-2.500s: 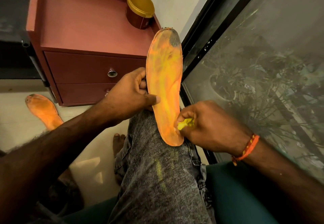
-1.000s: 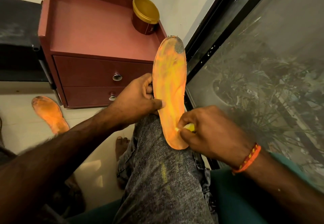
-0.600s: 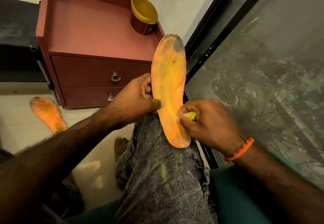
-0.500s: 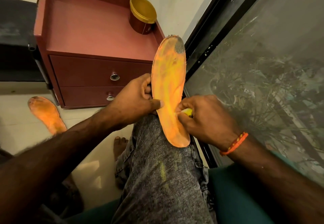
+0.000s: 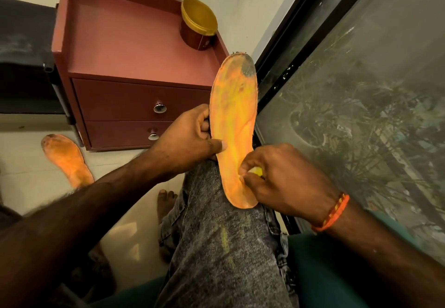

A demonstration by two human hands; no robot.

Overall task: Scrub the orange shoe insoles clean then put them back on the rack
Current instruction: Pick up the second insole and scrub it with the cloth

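An orange insole (image 5: pixel 234 115) with a dark smudge at its far tip stands on my knee, heel end down. My left hand (image 5: pixel 190 142) grips its left edge at mid-length, thumb across the face. My right hand (image 5: pixel 279 180) pinches a small yellow scrubber (image 5: pixel 257 171) and presses it against the insole's lower right side. A second orange insole (image 5: pixel 67 159), dirty at the toe, lies flat on the floor at the left.
A red-brown two-drawer cabinet (image 5: pixel 134 100) stands ahead, with a gold-lidded jar (image 5: pixel 198 24) on its top. A black-framed window (image 5: pixel 356 105) runs along the right. My grey-jeaned leg (image 5: pixel 221 247) and a bare foot (image 5: pixel 166 199) fill the middle; I sit on a teal cushion (image 5: pixel 320 271).
My right hand with the yellow scrubber has slid back down the insole's lower right part after moving up it. The left hand keeps its grip.
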